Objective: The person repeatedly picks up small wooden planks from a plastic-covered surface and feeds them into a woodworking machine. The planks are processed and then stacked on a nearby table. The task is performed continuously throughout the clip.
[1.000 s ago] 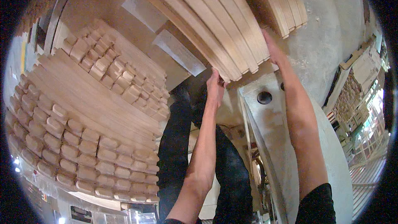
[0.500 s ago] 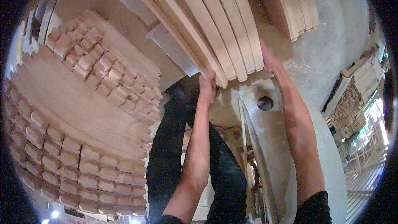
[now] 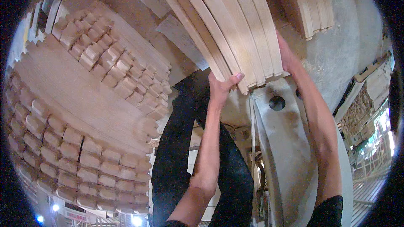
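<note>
Several pale curved wooden slats (image 3: 248,29) lie side by side at the top centre, their near ends toward me. My left hand (image 3: 221,86) grips the left side of this bundle at its near end, with the thumb laid across the slat ends and the fingers mostly hidden beneath. Against the bundle's right side presses my right hand (image 3: 288,59), its fingers largely out of sight behind the outermost slat. Between them the slats sit close together, the left ones slightly tilted.
A large stack of rounded-end wooden pieces (image 3: 84,159) fills the left, with a smaller pile (image 3: 109,61) behind it. More curved slats (image 3: 313,6) stand at the upper right. Below my hands is a grey metal machine part with a round hole (image 3: 290,134). Flat grey sheets (image 3: 181,38) lie farther off.
The slats are pressed closer together. My left thumb has come over the slat ends as that hand shifted around the left side. The bundle and both hands appear farther right in the view.
</note>
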The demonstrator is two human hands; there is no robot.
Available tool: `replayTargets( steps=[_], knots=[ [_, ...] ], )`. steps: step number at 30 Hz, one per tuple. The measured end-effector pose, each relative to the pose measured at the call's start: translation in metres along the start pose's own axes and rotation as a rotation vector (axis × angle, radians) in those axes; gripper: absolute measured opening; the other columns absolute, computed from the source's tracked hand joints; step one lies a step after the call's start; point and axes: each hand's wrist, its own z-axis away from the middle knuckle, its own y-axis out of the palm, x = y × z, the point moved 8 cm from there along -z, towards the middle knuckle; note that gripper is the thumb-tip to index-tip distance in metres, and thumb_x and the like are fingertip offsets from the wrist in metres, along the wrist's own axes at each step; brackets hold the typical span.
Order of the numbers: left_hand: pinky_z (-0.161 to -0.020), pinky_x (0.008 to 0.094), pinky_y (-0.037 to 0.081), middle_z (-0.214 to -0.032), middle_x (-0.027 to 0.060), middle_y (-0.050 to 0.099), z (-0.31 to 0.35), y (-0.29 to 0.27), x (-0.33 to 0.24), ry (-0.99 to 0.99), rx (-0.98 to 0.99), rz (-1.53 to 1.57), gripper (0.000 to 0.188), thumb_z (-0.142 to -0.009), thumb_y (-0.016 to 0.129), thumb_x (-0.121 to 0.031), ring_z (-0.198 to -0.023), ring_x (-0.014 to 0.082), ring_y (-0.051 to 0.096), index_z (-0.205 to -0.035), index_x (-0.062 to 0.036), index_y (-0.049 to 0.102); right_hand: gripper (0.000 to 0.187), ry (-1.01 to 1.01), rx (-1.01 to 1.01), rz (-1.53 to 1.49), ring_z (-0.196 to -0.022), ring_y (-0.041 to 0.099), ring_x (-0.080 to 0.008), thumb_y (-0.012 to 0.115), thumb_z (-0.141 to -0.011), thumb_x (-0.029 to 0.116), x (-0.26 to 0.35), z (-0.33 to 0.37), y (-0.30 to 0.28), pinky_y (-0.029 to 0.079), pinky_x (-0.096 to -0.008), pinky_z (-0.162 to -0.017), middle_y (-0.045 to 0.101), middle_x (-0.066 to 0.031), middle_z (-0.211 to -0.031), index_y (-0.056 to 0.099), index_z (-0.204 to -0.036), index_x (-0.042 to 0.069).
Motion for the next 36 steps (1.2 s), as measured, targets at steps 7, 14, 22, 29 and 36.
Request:
replayTargets(
  steps=[7,14,22,29,36],
  knots=[
    [-0.083,0.0326,0.051,-0.103,0.0106,0.061,0.033,0.006,-0.024,0.049,-0.003,0.332,0.068,-0.064,0.080,-0.019,-0.092,0.0204,0.062,-0.119,0.0044,0.049,0.090,0.129,0.088,-0.175,-0.130,0.042,-0.0281,0.036,-0.086,0.073,-0.004,0.042,0.015,0.036,-0.0405,-0.107,0.036,-0.0145,-0.146,0.029,-0.145,0.006],
    [-0.101,0.0359,0.041,-0.132,0.0122,0.046,0.074,-0.003,-0.070,0.045,0.066,0.372,0.089,-0.066,0.077,-0.017,-0.119,0.0231,0.049,-0.140,-0.0023,0.030,0.099,0.189,0.081,-0.120,-0.122,0.049,-0.0304,0.067,-0.068,0.064,0.019,0.055,0.013,0.041,-0.0419,-0.103,0.047,-0.0176,-0.137,0.038,-0.138,0.001],
    [-0.075,0.0313,0.052,-0.099,0.0042,0.064,-0.005,-0.016,-0.053,0.018,-0.030,0.186,0.060,-0.073,0.078,-0.027,-0.084,0.0151,0.062,-0.121,-0.0004,0.053,0.072,0.244,0.010,-0.308,-0.120,0.049,-0.0301,0.066,-0.078,0.042,-0.063,0.017,-0.121,0.042,-0.0439,-0.103,0.049,-0.0123,-0.132,0.041,-0.135,0.005],
    [-0.086,0.0345,0.051,-0.111,0.0071,0.060,-0.001,0.003,-0.106,0.243,0.149,0.406,0.088,-0.054,0.090,-0.020,-0.101,0.0206,0.058,-0.128,-0.0035,0.046,0.097,0.114,0.262,-0.163,-0.117,0.052,-0.0344,0.068,-0.072,0.056,-0.018,0.013,-0.060,0.048,-0.0493,-0.095,0.043,-0.0211,-0.137,0.030,-0.141,0.000],
    [-0.093,0.0362,0.047,-0.119,0.0069,0.056,0.005,0.008,-0.117,0.293,0.150,0.454,0.098,-0.051,0.090,-0.018,-0.109,0.0210,0.054,-0.134,-0.0036,0.039,0.093,0.078,0.134,-0.074,-0.119,0.049,-0.0330,0.064,-0.075,0.058,0.012,0.037,-0.090,0.044,-0.0471,-0.098,0.043,-0.0190,-0.137,0.032,-0.141,0.001]
  ],
)
